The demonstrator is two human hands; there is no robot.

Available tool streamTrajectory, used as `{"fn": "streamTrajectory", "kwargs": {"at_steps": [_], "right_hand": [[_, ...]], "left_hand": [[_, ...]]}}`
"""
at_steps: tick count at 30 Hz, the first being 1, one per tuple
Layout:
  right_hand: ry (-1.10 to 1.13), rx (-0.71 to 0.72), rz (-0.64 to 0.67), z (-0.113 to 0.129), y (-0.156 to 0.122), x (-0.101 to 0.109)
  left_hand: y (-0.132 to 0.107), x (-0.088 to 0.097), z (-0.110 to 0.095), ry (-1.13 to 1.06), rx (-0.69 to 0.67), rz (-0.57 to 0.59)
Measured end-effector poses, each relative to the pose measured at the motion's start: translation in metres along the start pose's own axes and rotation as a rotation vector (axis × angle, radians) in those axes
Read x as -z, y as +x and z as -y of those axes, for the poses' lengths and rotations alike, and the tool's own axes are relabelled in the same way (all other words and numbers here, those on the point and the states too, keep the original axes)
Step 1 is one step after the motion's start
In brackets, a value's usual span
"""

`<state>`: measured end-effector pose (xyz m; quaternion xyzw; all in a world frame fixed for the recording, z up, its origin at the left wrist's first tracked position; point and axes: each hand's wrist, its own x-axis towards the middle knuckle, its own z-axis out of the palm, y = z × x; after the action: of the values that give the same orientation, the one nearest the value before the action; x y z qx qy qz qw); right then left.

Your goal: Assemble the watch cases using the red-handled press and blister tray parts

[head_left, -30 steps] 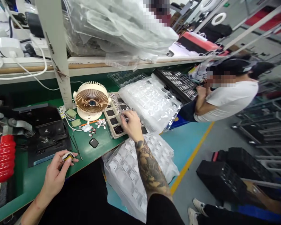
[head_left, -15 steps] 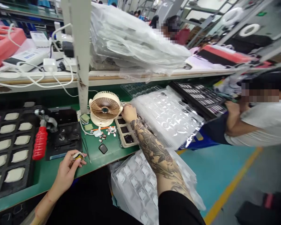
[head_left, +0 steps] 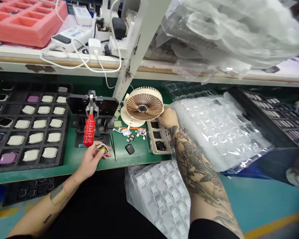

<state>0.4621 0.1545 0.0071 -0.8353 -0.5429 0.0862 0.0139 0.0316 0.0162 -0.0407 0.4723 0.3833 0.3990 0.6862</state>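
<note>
My left hand is shut on a small yellow and silver electronic part, held in the fingertips at the green bench's front edge. Just beyond it stand a red-handled toggle press and a pair of fine tweezers. My right hand sits at the right rim of a cream desk fan, above a beige compartment tray. Its fingertips are partly hidden, and I see nothing in them. A black rounded module and small scraps lie between my hands.
A black foam tray holds several pale pads on the left. Transparent blister trays are stacked on the right, with a black parts tray behind. A white post supports the shelf above. A white blister pack sits below the bench.
The view has swung left and dropped, bringing the foam tray in and moving the co-worker almost out of frame. My right hand has moved from the beige tray to the fan's rim.
</note>
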Motion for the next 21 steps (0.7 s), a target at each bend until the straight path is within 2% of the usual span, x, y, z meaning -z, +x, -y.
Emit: {"fn": "streamTrajectory", "kwargs": {"at_steps": [2, 4, 5, 6, 8, 9, 12, 14, 17, 21], "right_hand": [[0.177, -0.039, -0.090, -0.006, -0.011, 0.005], [0.341, -0.091, -0.241, -0.010, -0.037, 0.008], [0.380, -0.105, -0.307, -0.009, -0.055, 0.008], [0.513, -0.100, -0.432, -0.005, -0.077, 0.005], [0.758, -0.022, -0.655, 0.013, -0.126, -0.006], [0.847, 0.001, -0.672, 0.026, -0.151, -0.014], [1.069, 0.151, -0.442, 0.075, -0.217, -0.040], [1.176, 0.269, -0.301, 0.107, -0.244, -0.054], [1.228, 0.380, -0.183, 0.136, -0.258, -0.064], [1.163, 0.467, -0.116, 0.138, -0.253, -0.064]], "left_hand": [[0.000, 0.000, -0.001, -0.043, -0.009, -0.019], [0.000, 0.000, -0.004, -0.061, -0.009, -0.025], [0.000, 0.001, -0.005, -0.058, -0.011, -0.025], [-0.001, 0.001, -0.006, -0.040, -0.011, -0.019], [-0.002, 0.002, -0.009, 0.068, -0.008, 0.008], [-0.003, 0.003, -0.010, 0.157, -0.009, 0.030], [-0.004, 0.003, -0.015, 0.436, -0.046, 0.134], [-0.003, 0.002, -0.018, 0.541, -0.106, 0.194], [-0.003, -0.002, -0.021, 0.602, -0.175, 0.207], [-0.004, -0.004, -0.020, 0.627, -0.197, 0.197]]}}
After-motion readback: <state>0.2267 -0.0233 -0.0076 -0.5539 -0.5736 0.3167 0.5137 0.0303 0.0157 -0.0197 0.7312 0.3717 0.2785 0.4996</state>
